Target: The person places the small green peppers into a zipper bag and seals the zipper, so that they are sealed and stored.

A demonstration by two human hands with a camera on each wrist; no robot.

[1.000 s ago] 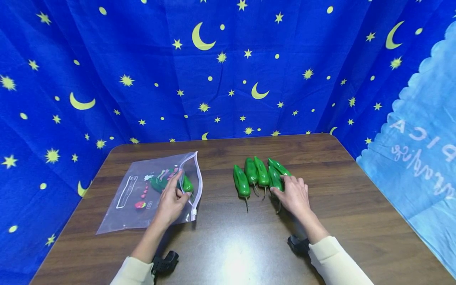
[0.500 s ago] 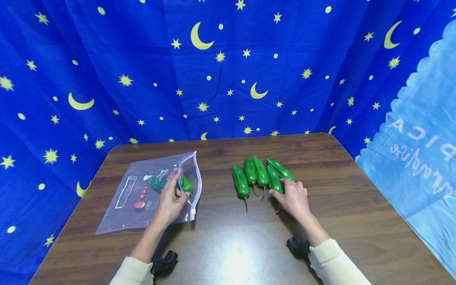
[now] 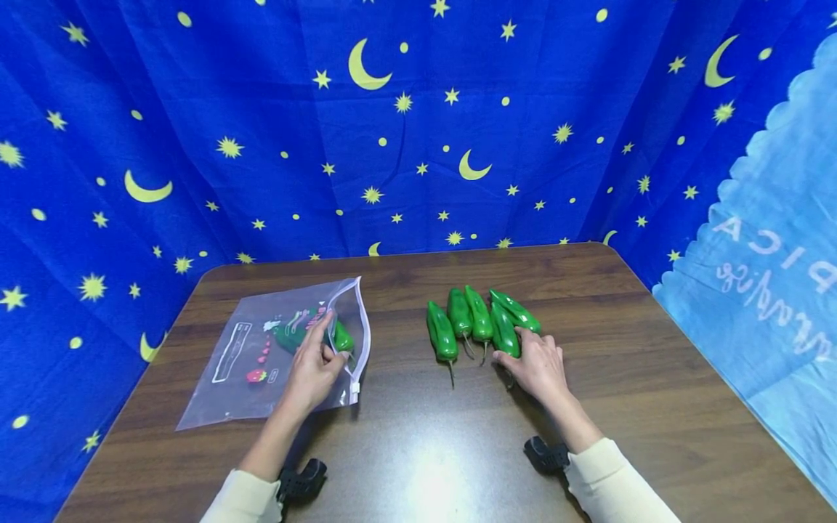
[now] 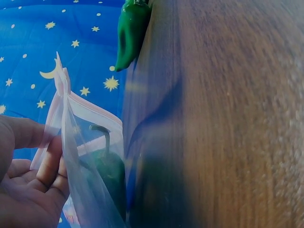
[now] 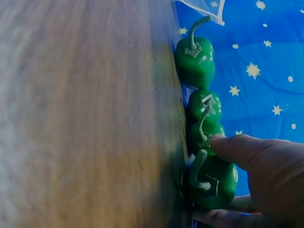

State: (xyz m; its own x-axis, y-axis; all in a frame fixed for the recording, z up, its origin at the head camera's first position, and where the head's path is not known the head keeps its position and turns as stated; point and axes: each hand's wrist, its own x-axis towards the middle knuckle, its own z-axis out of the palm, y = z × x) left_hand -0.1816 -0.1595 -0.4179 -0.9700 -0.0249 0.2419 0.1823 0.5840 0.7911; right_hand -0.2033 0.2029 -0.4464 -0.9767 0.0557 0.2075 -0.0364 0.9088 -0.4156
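My left hand point(image 3: 317, 370) pinches the upper layer of a clear zip bag point(image 3: 229, 392) beside its mouth, which gapes toward the right. A green pepper point(image 3: 343, 338) lies inside, its stem pointing to the opening in the left wrist view. On the right, my right hand point(image 3: 539, 363) holds another green pepper point(image 3: 504, 334) near its stem end, thumb on one side and fingers on the other. That pepper point(image 5: 221, 183) rests on the table. In the right wrist view my thumb point(image 5: 237, 148) lies across its near side, and the lower fingers are partly hidden.
Left of the held pepper several green peppers point(image 3: 442, 334) lie in a row, stems toward me. One more pepper point(image 3: 516, 312) slants behind my right fingers. The brown wooden table point(image 3: 405, 414) ends at a blue star-patterned curtain point(image 3: 418, 131).
My right hand has shifted slightly toward me, baring more of the slanted pepper behind it. The left hand and the bag have stayed in place.
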